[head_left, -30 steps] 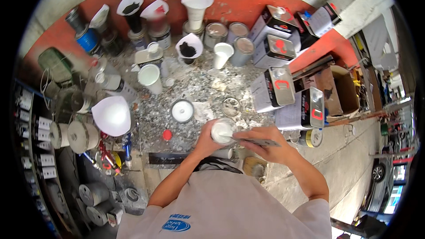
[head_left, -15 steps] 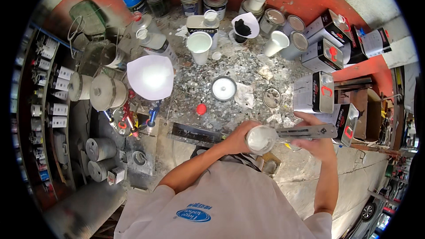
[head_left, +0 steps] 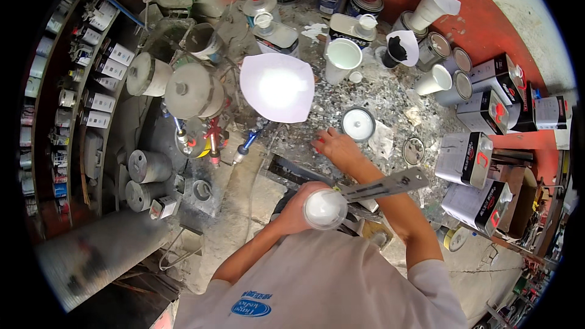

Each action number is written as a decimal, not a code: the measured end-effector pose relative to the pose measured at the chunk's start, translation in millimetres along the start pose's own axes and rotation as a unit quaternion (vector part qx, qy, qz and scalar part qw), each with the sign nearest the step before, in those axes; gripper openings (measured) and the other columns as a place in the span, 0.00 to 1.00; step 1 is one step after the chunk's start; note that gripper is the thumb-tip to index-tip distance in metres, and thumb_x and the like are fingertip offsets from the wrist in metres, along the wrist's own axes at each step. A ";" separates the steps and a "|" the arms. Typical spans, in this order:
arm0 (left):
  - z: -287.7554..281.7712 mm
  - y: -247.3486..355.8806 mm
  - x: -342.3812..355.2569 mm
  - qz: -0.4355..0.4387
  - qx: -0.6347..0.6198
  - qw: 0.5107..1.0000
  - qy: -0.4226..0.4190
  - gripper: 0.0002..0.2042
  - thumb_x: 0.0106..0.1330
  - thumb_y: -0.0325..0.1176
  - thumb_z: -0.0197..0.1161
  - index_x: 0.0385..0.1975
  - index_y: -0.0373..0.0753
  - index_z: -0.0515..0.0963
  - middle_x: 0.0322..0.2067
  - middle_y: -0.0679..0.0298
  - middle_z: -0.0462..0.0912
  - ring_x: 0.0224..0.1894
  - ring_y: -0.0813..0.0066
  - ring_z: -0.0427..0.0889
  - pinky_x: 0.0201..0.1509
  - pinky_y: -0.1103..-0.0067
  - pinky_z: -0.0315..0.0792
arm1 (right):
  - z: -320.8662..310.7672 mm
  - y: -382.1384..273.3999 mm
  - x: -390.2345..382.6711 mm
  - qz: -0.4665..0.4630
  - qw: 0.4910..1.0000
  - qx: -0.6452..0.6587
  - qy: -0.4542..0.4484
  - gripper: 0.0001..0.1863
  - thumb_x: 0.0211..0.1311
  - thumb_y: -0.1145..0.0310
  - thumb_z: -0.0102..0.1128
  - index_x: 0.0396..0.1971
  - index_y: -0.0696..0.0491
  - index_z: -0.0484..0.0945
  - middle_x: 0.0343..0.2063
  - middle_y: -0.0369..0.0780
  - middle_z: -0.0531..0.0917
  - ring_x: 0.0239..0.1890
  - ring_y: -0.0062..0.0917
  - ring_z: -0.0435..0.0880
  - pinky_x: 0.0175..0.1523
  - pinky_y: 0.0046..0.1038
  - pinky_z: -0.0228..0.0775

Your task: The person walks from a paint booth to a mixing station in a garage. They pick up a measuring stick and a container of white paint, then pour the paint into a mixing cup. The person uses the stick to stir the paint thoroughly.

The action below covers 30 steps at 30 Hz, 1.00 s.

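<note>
My left hand (head_left: 295, 208) is wrapped round a clear plastic cup (head_left: 326, 209) of white paint, held close in front of my shirt. A flat metal stirring stick (head_left: 390, 185) stands slanted in the cup, its perforated end jutting out to the right over my right forearm. Out over the bench, my right hand (head_left: 339, 147) has its fingertips closed round a small red cap (head_left: 319, 143), mostly covered by the fingers. Just beyond that hand sits an open round tin (head_left: 358, 124) with white contents.
On the paint-spattered bench (head_left: 341, 99) stand a white cup (head_left: 343, 60) and a strainer (head_left: 277, 88). Metal cans (head_left: 463, 157) line the right side. Spray guns (head_left: 247, 145) hang at the left edge, near lidded pots (head_left: 194, 91). Shelves (head_left: 73, 103) hold several cans.
My right hand has let go of the stirring stick and reached left and forward to the red cap. The cup has shifted left with my left hand. The whole view has turned.
</note>
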<state>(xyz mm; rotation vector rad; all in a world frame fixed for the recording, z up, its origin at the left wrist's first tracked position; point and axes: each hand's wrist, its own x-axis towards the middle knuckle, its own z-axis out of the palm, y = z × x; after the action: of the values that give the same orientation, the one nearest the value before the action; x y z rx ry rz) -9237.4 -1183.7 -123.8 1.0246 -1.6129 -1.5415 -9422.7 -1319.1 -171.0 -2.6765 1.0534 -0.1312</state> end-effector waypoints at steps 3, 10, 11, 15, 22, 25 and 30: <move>-13.0 -1.4 -12.3 -0.017 -0.024 0.999 0.033 0.37 0.43 0.29 0.80 0.57 0.39 0.70 0.55 0.57 0.73 0.60 0.61 0.72 0.66 0.70 0.65 | 4.6 4.5 5.3 0.019 0.999 -0.003 -0.041 0.14 0.57 0.70 0.61 0.45 0.49 0.82 0.42 0.40 0.80 0.44 0.30 0.81 0.42 0.28 0.78; -20.1 -5.7 -5.3 -0.018 -0.039 0.998 0.037 0.40 0.41 0.28 0.81 0.58 0.38 0.69 0.56 0.58 0.73 0.60 0.63 0.73 0.65 0.70 0.66 | -26.8 19.7 -49.2 0.227 0.477 0.848 0.050 0.22 0.70 0.64 0.59 0.58 0.61 0.73 0.45 0.41 0.83 0.41 0.24 0.84 0.43 0.26 0.80; -18.6 -4.8 -0.8 -0.018 -0.048 0.998 0.033 0.40 0.41 0.28 0.81 0.59 0.38 0.69 0.56 0.58 0.73 0.60 0.64 0.73 0.65 0.70 0.66 | -31.6 19.6 -62.5 0.244 0.454 0.854 0.070 0.22 0.70 0.62 0.58 0.58 0.60 0.73 0.44 0.41 0.83 0.41 0.23 0.84 0.43 0.26 0.80; -9.8 -1.8 18.2 -0.023 -0.056 0.998 0.005 0.41 0.41 0.27 0.82 0.60 0.38 0.67 0.57 0.59 0.73 0.60 0.68 0.73 0.65 0.72 0.66 | -41.1 28.1 -117.1 0.259 0.417 0.857 0.154 0.23 0.72 0.57 0.55 0.58 0.58 0.73 0.43 0.41 0.84 0.39 0.21 0.84 0.42 0.24 0.80; 14.8 3.1 41.3 -0.046 -0.009 0.999 0.002 0.40 0.42 0.28 0.81 0.59 0.35 0.68 0.54 0.59 0.76 0.56 0.69 0.76 0.63 0.72 0.68 | -71.0 52.9 -195.9 0.442 0.639 0.567 0.274 0.21 0.62 0.60 0.67 0.50 0.56 0.80 0.39 0.41 0.87 0.35 0.24 0.86 0.36 0.24 0.78; 27.4 0.9 56.8 -0.022 0.006 1.000 -0.006 0.41 0.39 0.32 0.84 0.57 0.36 0.69 0.56 0.56 0.73 0.58 0.64 0.73 0.64 0.70 0.66 | -59.8 85.7 -230.1 0.525 0.764 0.251 0.279 0.22 0.56 0.58 0.71 0.46 0.56 0.82 0.34 0.44 0.88 0.34 0.29 0.87 0.37 0.29 0.78; 44.0 8.4 70.7 0.005 0.015 1.000 0.018 0.37 0.40 0.29 0.82 0.55 0.35 0.72 0.53 0.58 0.77 0.55 0.66 0.76 0.63 0.71 0.68 | -93.3 110.3 -236.8 0.575 0.759 0.097 0.291 0.25 0.52 0.49 0.72 0.42 0.55 0.83 0.32 0.45 0.87 0.33 0.38 0.87 0.40 0.36 0.77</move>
<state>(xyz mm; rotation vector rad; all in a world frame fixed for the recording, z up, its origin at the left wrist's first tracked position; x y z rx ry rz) -9309.7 -1225.8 -122.0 1.0529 -1.6188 -1.4885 -9685.2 -1254.9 -108.8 -1.3669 2.4670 -0.7720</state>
